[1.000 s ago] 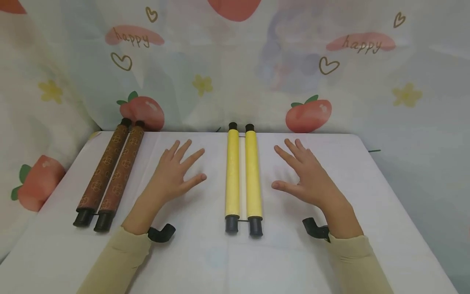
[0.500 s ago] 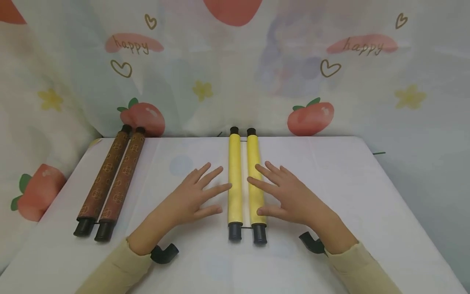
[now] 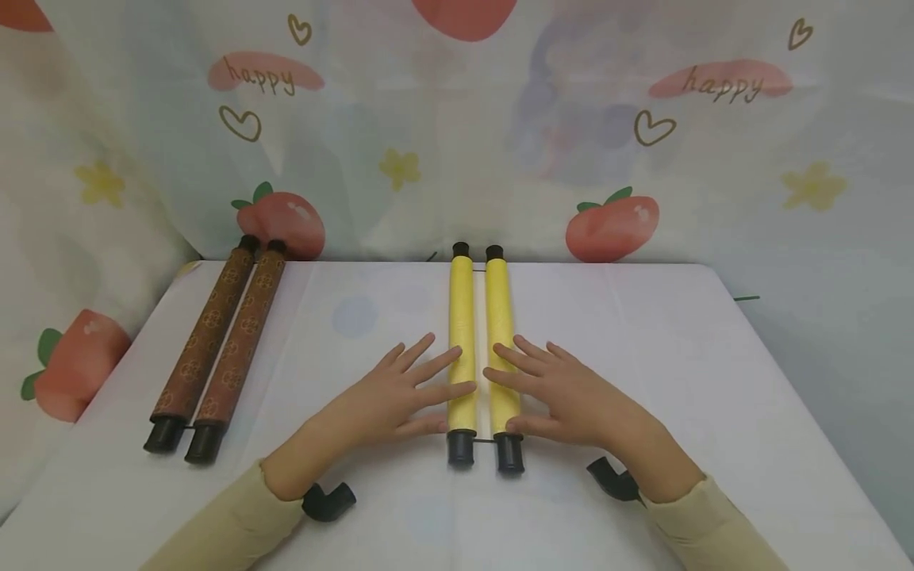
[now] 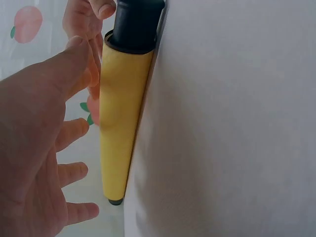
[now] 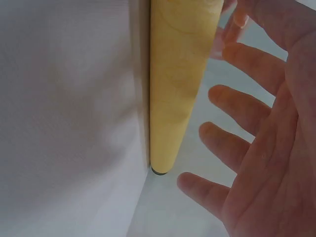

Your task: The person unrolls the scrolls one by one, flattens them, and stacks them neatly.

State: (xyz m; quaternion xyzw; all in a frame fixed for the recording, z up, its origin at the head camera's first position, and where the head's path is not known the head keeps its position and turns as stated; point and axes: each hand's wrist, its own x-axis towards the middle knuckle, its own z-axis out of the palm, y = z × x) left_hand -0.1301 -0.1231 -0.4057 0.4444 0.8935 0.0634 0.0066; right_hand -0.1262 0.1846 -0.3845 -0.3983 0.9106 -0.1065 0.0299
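A yellow scroll (image 3: 462, 317), rolled up from both ends into two rods with black end knobs, lies lengthwise in the middle of the table. My left hand (image 3: 378, 400), fingers spread, hovers at its left rod, fingertips overlapping it in the head view. On the other side, my right hand (image 3: 571, 396) spreads its fingers over the right rod. Both wrist views show a gap between the fingers and the yellow rods (image 4: 121, 108). A brown scroll (image 3: 214, 317) with a gold flower pattern and black knobs lies slanted at the far left, away from both hands.
A white cloth covers the table (image 3: 607, 317). Behind it hangs a printed backdrop (image 3: 485, 143) with fruit, hearts and flowers, which meets the back edge. Black curved pieces (image 3: 328, 501) sit at both wrists.
Both hands have moved inward and toward the near end of the yellow scroll, from either side of it to over its rods. Both scrolls stay where they were.
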